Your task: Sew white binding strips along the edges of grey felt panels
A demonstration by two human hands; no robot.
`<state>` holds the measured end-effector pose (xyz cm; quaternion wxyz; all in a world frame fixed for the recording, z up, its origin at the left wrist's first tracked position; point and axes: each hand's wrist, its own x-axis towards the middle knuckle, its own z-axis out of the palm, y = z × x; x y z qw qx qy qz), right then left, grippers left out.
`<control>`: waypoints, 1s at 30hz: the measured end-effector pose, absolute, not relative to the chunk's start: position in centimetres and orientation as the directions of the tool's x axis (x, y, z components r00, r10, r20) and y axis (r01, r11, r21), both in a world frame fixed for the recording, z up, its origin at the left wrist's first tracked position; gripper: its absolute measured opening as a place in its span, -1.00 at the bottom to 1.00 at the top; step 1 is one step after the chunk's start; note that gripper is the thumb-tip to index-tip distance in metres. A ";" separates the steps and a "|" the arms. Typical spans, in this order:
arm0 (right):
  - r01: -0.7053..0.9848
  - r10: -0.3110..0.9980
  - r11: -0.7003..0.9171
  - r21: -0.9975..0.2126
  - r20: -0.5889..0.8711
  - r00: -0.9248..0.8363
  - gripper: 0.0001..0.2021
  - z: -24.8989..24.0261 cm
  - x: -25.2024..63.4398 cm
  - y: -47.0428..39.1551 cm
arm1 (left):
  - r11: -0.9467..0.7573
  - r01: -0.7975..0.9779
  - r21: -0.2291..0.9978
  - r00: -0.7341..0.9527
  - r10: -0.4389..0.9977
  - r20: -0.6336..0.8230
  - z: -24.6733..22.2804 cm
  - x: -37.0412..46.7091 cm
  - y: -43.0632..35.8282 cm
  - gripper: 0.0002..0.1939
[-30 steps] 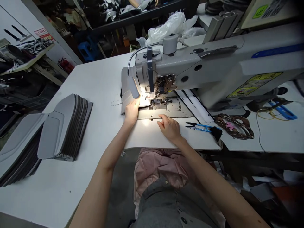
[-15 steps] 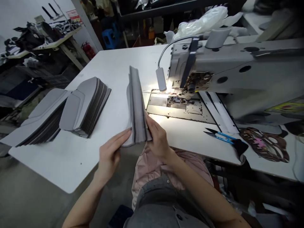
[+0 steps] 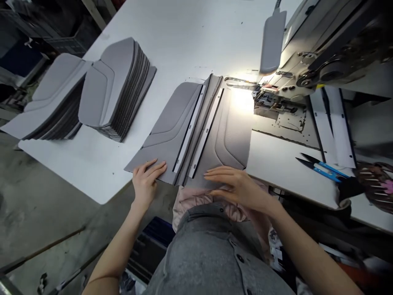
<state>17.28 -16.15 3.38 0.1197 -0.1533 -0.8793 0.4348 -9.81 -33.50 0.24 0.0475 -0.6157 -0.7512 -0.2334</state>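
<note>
A grey padded fabric panel (image 3: 172, 119) lies spread flat at the table's front edge, with curved stitched seams on both halves. Two white strips with dark edges, the left strip (image 3: 188, 130) and the right strip (image 3: 207, 133), run along either side of its middle fold. My left hand (image 3: 146, 180) rests with fingers stretched out on the lower left half. On the lower right half lies my right hand (image 3: 235, 184), fingers extended and thumb apart. The panel's upper right corner reaches the lit sewing machine (image 3: 276, 94).
Two stacks of grey panels, the nearer stack (image 3: 123, 90) and the farther stack (image 3: 55, 98), stand on the white table (image 3: 172, 37) to the left. Blue-handled thread snips (image 3: 322, 168) lie at the right, near white strips (image 3: 333, 123). A lamp (image 3: 272, 43) hangs by the machine.
The folded panel, held upright between both hands before, is now opened out flat on the table. Both hands have moved apart onto its halves. The view has come closer to the table.
</note>
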 end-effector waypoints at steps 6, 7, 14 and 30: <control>0.666 0.957 0.283 -0.690 0.155 -0.246 -0.79 2.9 17.5 -6.3 | 0.047 0.970 0.238 -0.149 0.889 0.433 0.1 -10.3 -33.7 -0.48; 0.742 0.973 0.229 -0.630 0.177 -0.150 -0.76 2.6 17.2 -4.5 | 0.025 0.974 0.225 -0.126 0.884 0.451 0.0 -10.4 -33.6 -0.49; 0.913 0.999 -0.007 -0.408 0.044 0.027 -0.63 1.1 14.4 1.8 | -0.035 0.984 0.173 -0.056 0.869 0.492 -0.7 -10.9 -33.7 -0.50; 0.908 0.991 0.014 -0.418 0.127 0.043 -0.80 1.1 22.2 -3.7 | -0.021 0.995 0.095 -0.029 0.867 0.498 -0.5 -10.2 -33.9 -0.46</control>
